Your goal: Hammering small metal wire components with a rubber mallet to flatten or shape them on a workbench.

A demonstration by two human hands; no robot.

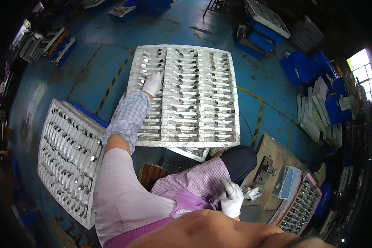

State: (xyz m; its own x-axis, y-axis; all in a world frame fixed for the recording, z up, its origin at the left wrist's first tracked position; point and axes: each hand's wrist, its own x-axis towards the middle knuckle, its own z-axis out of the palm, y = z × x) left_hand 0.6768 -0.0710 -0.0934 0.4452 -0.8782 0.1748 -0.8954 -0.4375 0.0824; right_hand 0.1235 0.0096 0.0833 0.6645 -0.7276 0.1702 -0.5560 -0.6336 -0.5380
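Reaching left hand [153,82], white-gloved, fingers spread flat, is pressing on metal parts [151,62] in upper-left rows of white tray [234,124] lying on blue floor [87,70]. Right hand [231,197], gloved, fingers curled together, is resting on lap near workbench [277,157]; grasp cannot be told. Second tray [45,136] is lying at person's left, well apart.

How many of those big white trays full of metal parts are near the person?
2. One white tray lies ahead, under the left hand; another tray sits at the person's left. More stacks farther off may be hidden.
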